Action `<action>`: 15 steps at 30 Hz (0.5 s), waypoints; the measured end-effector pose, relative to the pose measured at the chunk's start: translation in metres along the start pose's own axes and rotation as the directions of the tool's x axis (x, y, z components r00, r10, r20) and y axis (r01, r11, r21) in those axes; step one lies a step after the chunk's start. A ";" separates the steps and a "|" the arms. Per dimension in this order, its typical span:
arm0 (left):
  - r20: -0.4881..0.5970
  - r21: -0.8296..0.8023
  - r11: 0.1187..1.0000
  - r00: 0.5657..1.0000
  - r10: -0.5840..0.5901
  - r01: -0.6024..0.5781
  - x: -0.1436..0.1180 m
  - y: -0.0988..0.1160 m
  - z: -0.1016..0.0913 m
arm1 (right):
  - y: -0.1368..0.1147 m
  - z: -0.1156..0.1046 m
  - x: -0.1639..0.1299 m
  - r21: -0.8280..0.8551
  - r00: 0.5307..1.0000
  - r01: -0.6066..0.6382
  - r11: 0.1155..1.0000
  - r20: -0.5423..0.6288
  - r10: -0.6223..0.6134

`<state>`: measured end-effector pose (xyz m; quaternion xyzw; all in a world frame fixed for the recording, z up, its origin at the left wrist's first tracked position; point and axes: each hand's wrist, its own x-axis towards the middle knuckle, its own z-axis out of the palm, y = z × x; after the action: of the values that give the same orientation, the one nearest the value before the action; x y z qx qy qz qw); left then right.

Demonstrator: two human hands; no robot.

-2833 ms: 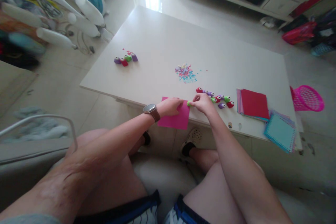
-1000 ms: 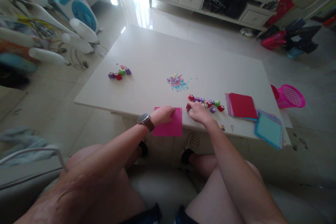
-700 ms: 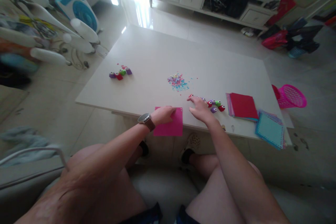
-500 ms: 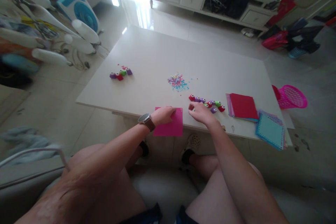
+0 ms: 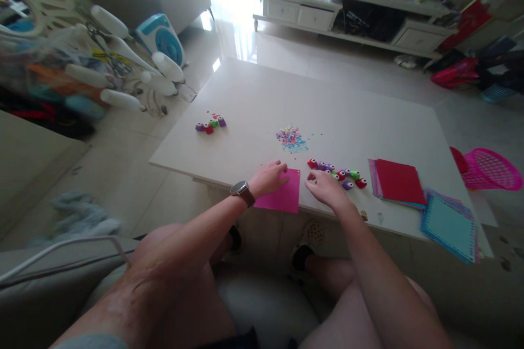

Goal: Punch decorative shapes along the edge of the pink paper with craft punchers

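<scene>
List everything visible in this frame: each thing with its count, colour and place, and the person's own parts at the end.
table: one, white, centre of the room.
pink paper sheet: one, at the near table edge, under the left hand.
row of small punches: about eight, red, purple and green, just beyond the right hand.
far punch group: about four, purple, red and green, table's left side.
confetti pile: one, pink and blue, mid-table.
red paper stack: one, right of the punch row.
teal paper stack: one, near right corner.
pink basket: one, on the floor to the right.
fan: one, blue and white, floor at left.
watch: one, brown strap, left wrist.
left hand: flat on the pink sheet.
right hand: fingers curled beside the row; any hold unclear.
</scene>
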<state>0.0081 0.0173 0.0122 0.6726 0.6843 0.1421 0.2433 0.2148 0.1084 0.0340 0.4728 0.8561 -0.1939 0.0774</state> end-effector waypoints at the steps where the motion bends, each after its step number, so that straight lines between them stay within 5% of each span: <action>1: -0.012 -0.001 1.000 1.000 -0.007 0.007 0.001 0.000 -0.001 | -0.002 0.001 -0.001 -0.002 1.000 0.016 1.000 0.011 -0.016; 7: -0.018 0.021 0.998 0.998 -0.053 0.053 0.001 0.002 -0.005 | -0.016 0.009 -0.008 0.028 0.977 0.185 0.982 0.105 -0.187; 15: -0.038 0.002 0.991 0.991 -0.132 0.132 0.001 0.020 -0.019 | -0.031 0.017 -0.023 0.067 0.957 0.233 0.970 0.160 -0.241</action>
<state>0.0150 0.0216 0.0380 0.6236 0.7320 0.1369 0.2379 0.2006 0.0686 0.0341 0.3503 0.8923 -0.2611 0.1138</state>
